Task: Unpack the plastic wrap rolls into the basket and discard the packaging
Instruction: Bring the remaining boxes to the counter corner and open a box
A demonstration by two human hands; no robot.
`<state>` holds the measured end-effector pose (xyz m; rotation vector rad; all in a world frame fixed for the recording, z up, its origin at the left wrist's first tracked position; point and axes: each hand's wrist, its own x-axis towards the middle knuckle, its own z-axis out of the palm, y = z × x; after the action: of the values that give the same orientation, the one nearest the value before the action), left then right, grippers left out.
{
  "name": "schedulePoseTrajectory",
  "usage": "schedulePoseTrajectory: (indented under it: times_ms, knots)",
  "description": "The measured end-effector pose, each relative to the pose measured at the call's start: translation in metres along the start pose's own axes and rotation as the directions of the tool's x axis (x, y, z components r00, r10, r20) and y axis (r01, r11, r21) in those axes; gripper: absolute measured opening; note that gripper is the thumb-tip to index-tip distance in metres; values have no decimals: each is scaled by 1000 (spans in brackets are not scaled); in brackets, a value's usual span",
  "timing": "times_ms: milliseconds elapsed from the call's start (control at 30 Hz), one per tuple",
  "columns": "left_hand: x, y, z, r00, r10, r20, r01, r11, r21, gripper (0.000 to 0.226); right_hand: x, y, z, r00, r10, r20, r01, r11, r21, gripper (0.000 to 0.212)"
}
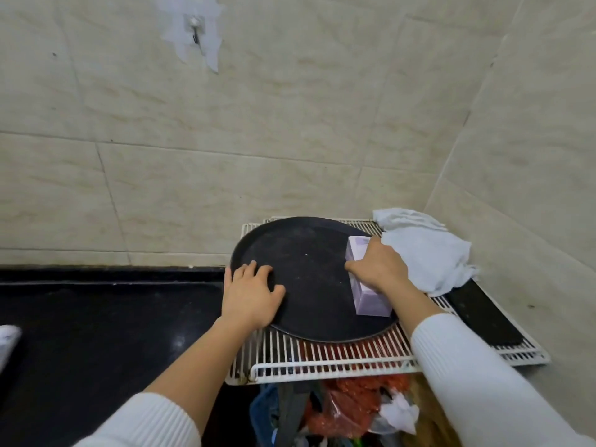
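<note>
A long pale purple box (371, 296) lies on the right side of a round black tray (309, 269). My right hand (379, 266) is closed over the middle of the box from above. My left hand (250, 293) rests flat on the tray's left rim with its fingers spread and nothing in it. The tray sits on a white wire rack (322, 359). No basket is in view.
A crumpled white cloth (425, 253) lies on the rack right of the box, against the tiled corner walls. A black countertop (96, 333) stretches to the left. Below the rack hang bags with red contents (348, 404). A wall hook (195, 27) is above.
</note>
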<state>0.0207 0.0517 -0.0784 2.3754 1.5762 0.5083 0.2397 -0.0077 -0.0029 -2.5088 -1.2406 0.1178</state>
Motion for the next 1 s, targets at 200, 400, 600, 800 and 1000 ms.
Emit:
schedulePoseTrajectory:
  times_ms: [200,400,600,800,1000]
  knots:
    - [1,-1,-12,998,31,58,-25,994,-109,53,-6,-40,-3,995,-93,-33,96,989,110,73]
    - [-26,-60,-44,971,-144,-192,68,932,-357,41,-29,-149,9,934,-356,-29,351,901,255,72]
    - [-78,-174,-73,867,-422,-266,337,888,-312,38,-92,-257,75,853,-516,80,446,799,404,67]
    - [-165,-278,-66,735,-599,-317,520,799,-303,33,-182,-302,194,809,-492,321,372,852,368,76]
    - [-230,-387,-74,692,-655,-304,588,756,-288,30,-245,-338,280,794,-406,453,326,913,246,80]
